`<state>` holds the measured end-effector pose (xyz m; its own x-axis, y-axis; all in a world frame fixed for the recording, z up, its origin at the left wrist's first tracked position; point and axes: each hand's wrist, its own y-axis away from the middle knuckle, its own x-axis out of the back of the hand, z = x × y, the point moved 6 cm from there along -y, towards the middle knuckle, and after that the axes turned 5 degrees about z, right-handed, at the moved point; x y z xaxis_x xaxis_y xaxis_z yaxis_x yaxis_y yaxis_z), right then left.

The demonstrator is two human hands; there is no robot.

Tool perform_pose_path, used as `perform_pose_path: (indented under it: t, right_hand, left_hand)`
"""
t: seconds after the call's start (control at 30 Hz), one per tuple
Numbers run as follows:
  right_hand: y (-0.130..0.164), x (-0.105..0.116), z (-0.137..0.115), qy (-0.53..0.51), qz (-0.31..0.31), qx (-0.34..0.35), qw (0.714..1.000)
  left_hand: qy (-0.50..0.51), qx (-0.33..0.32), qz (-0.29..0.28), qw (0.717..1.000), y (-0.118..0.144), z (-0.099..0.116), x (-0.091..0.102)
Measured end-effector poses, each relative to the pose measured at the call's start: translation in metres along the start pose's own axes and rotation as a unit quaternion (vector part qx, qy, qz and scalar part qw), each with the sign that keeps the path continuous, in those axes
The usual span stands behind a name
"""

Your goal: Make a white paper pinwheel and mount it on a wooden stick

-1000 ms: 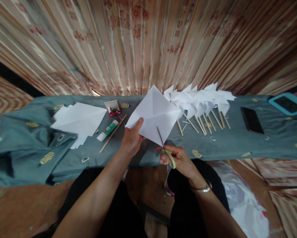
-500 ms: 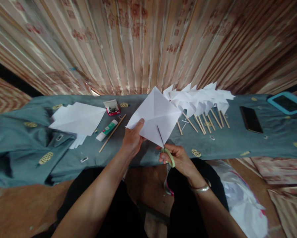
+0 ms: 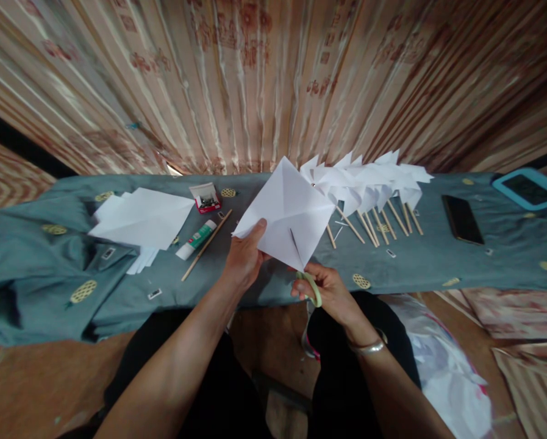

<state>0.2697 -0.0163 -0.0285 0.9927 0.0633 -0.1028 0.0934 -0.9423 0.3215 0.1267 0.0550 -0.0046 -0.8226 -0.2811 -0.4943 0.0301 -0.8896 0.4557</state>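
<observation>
My left hand (image 3: 247,251) grips a creased square sheet of white paper (image 3: 285,207) by its left side, thumb on top. The sheet is held up like a diamond over the table. My right hand (image 3: 323,286) holds green-handled scissors (image 3: 312,291), with the fingers in the loops. One dark blade lies over the paper, running up from its lower corner toward the middle; the other blade is hidden behind the sheet. Just beyond the paper, to the right, lie several white paper pinwheels (image 3: 369,183) on wooden sticks.
At left, a stack of white paper (image 3: 143,216) lies on the cloth-covered table (image 3: 438,268). A glue stick (image 3: 195,239), a loose wooden stick (image 3: 207,245) and a small open red box (image 3: 206,200) are nearby. A phone (image 3: 462,219) and a blue-framed tablet (image 3: 529,189) lie at right.
The scissors blade shows slightly less of its lower length above the handles, as the right hand has shifted up a touch. The left hand keeps its hold on the paper.
</observation>
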Motion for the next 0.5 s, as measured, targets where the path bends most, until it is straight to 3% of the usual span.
perform_pose_path:
  t: [0.5]
  right_hand:
    - [-0.0012, -0.0005, 0.0028, -0.004, 0.018, 0.001, 1.0]
  left_hand:
    - [0.003, -0.005, -0.013, 1.0, 0.0024, -0.0007, -0.001]
